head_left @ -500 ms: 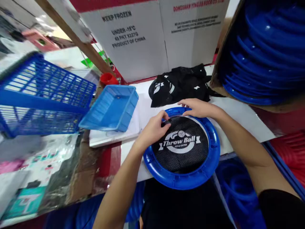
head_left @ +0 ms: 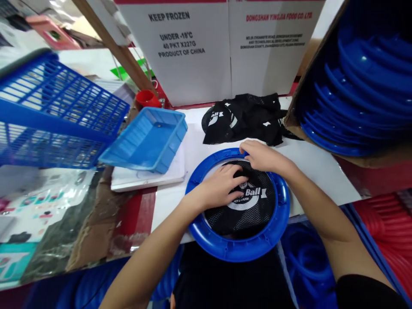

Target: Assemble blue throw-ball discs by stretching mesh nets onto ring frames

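A blue plastic ring [head_left: 197, 224] lies flat at the table's near edge, partly over my lap. Inside it is a black mesh disc [head_left: 257, 216] with white "Ball" lettering, its left part covered by my hand. My left hand [head_left: 223, 185] rests on the mesh with its fingers spread and palm down. At the ring's far rim, my right hand [head_left: 262, 158] has its fingers curled and pressed together on the plastic. Just beyond lies a loose pile of black printed mesh pieces [head_left: 252, 118].
A light blue tray [head_left: 146, 141] sits on a white slab [head_left: 128, 180] at left, beside a blue basket [head_left: 64, 103] and a red cup [head_left: 148, 99]. A white carton [head_left: 180, 73] stands behind. Stacked blue rings [head_left: 363, 94] fill a box at right; red rings [head_left: 383, 223] lie below.
My left hand has moved from the ring's upper left rim onto the mesh, its fingers spreading. The mesh now leaves a gap at the upper left. My right hand's fingers have curled more at the far rim.
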Available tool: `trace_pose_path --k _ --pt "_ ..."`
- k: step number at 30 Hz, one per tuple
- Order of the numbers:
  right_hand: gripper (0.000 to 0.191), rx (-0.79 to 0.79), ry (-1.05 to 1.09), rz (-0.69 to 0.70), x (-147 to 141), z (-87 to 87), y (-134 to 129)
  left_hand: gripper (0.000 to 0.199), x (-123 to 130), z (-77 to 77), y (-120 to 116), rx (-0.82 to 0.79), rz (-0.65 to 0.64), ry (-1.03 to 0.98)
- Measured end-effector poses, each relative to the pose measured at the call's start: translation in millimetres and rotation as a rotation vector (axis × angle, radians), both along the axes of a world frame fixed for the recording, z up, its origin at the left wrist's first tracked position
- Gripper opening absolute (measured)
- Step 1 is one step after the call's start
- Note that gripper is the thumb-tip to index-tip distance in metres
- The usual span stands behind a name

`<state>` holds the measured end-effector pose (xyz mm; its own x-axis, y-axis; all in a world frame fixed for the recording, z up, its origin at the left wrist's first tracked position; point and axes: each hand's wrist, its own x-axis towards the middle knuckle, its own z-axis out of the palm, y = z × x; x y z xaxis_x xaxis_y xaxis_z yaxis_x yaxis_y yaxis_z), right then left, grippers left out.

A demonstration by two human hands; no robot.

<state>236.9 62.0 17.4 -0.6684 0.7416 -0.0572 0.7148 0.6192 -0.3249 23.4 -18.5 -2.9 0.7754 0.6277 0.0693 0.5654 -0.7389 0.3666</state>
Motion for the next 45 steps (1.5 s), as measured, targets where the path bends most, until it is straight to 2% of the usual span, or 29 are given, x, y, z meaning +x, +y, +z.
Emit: trace_pose_path --k 3,5,11,13,15,19,24,30,34,37,41,45 --pt "0.030 0.112 -0.073 -0.006 -1 -6.9 -10 0.046 1 3.6 1 0.000 0.038 0.007" --pt "0.033 0.149 -0.045 0.003 3 -11.3 -13 0.048 -1 6.2 2 -0.001 0.055 0.017" --pt "0.011 0.085 0.229 0.042 24 -10.4 -11 0.058 -15 10.8 4 -0.042 0.056 0.091" --pt "0.003 0.079 0.206 0.082 28 -9.1 -9 0.058 -17 11.9 3 -0.045 0.062 0.112" --pt "0.003 0.039 0.148 0.106 28 -9.5 -9 0.058 -15 12.8 2 -0.040 0.071 0.134" --pt "0.008 -0.026 0.082 0.064 21 -12.9 -13 0.058 -11 14.7 -2 -0.007 0.089 0.165" --pt "0.008 -0.097 0.088 0.023 18 -13.7 -17 0.053 -11 13.7 -3 0.012 0.046 0.143" --pt "0.009 -0.118 0.157 0.040 28 -5.4 -17 0.030 -10 5.5 11 0.091 0.071 0.034" --pt "0.012 -0.035 0.248 0.190 29 5.4 -22 0.029 -11 2.6 17 0.175 0.155 -0.080" --pt "0.012 -0.028 0.244 0.262 26 11.5 -27 0.036 -12 1.6 18 0.128 0.138 -0.178" --pt "0.016 -0.105 0.214 0.241 23 15.9 -30 0.027 -12 0.4 18 0.036 0.141 -0.319" --pt "0.016 -0.145 0.235 0.206 24 17.8 -28 0.021 -11 -0.7 20 0.051 0.199 -0.440"
